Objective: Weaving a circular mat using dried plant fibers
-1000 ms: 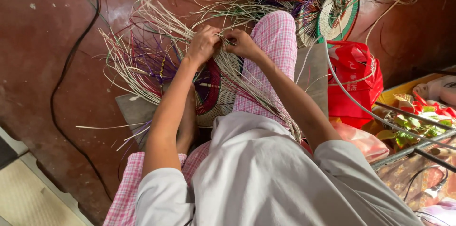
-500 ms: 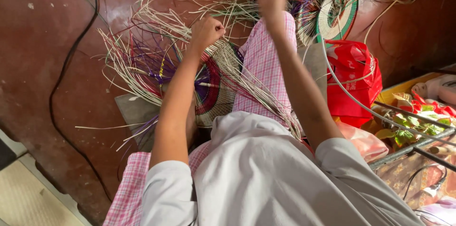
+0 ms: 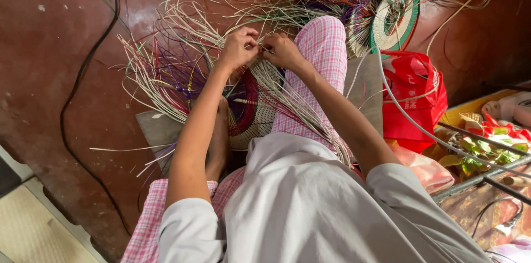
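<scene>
The right hand [image 3: 283, 51] has come back down beside the left hand [image 3: 239, 47]; both pinch thin straw strands [image 3: 298, 102] over the round woven mat [image 3: 251, 109]

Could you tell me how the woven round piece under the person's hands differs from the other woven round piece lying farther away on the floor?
The near woven piece has dark red and purple rings round a pale centre; the far woven piece is pale with green edging. The near one rests against the person's leg, with the left hand and right hand pinching its strands; nobody touches the far one, beside a red bag. Both trail long loose pale strands.
</scene>
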